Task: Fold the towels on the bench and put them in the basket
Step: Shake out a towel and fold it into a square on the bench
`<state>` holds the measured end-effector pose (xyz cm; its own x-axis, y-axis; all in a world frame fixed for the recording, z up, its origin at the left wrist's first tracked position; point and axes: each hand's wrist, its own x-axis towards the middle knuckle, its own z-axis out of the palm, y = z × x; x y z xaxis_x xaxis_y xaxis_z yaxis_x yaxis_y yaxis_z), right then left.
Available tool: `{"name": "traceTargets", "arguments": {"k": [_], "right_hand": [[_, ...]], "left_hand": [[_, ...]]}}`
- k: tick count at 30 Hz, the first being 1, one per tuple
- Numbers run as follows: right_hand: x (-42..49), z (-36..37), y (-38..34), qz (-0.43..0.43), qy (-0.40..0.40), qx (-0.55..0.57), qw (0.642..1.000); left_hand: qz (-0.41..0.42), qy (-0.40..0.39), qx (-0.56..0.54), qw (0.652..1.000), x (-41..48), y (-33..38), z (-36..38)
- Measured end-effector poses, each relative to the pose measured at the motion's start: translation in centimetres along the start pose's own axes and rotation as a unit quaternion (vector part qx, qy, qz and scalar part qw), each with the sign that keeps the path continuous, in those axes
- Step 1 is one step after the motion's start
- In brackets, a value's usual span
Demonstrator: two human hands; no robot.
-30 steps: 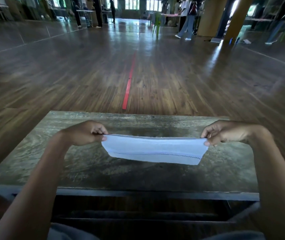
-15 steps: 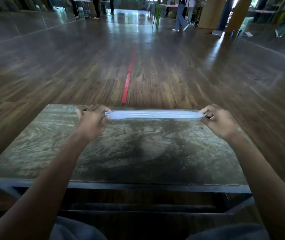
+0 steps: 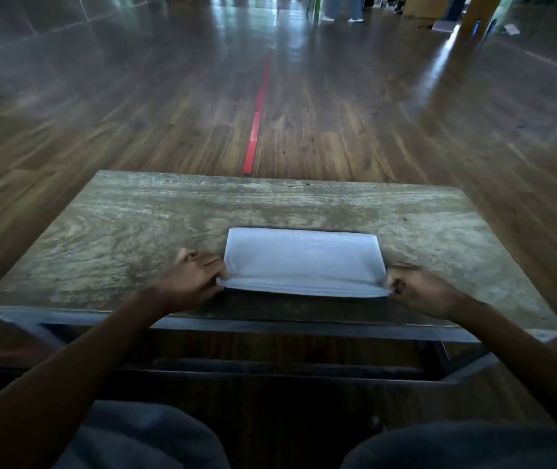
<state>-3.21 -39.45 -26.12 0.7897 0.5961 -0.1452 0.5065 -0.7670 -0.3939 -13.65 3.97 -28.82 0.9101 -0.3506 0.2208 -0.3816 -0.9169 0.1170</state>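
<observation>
"Where's the towel [image 3: 304, 262]?"

"Lying folded on the bench [image 3: 134, 225], right between the two hands. Its long axis runs from one hand across to the other."

"And the hands?"

"The left hand [image 3: 192, 282] has its fingers curled on the towel's near left corner, pinching the stacked layers. The right hand [image 3: 422, 292] pinches the near right corner the same way."

"Which way does it face?"

"The layered edge is at the hands, toward the person. The smooth far edge lies beyond them, toward the red stripe [image 3: 256, 126] on the floor."
</observation>
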Motion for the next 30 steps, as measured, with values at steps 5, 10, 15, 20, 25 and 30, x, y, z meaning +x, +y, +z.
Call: {"name": "traceTargets", "arguments": {"k": [5, 10, 15, 20, 25, 30], "right_hand": [[-0.1, -1.1, -1.8, -0.022, -0.020, -0.093, 0.995], [3.6, 1.5, -6.7, -0.059, 0.096, -0.149, 0.982], [7.2, 5.8, -9.8, 0.054, 0.081, -0.076, 0.992], [6.9, 7.5, -8.3, 0.051, 0.063, -0.111, 0.991], [5.8, 6.3, -6.0, 0.084, 0.054, -0.117, 0.988], [4.9, 5.5, -4.2, 0.114, 0.051, -0.089, 0.988]], "left_hand": [[0.015, 0.036, -0.001, 0.999, 0.5, 2.5, -1.9], [-0.097, 0.098, -0.071, 0.988, 5.6, 7.8, -1.1], [-0.228, -0.051, -0.060, 0.970, 9.7, 11.4, 3.9], [-0.219, -0.075, 0.009, 0.973, 7.6, 9.5, 5.7], [-0.231, -0.053, 0.032, 0.971, 5.5, 7.3, 4.9], [-0.262, -0.050, -0.003, 0.964, 3.5, 6.2, 4.3]]}}
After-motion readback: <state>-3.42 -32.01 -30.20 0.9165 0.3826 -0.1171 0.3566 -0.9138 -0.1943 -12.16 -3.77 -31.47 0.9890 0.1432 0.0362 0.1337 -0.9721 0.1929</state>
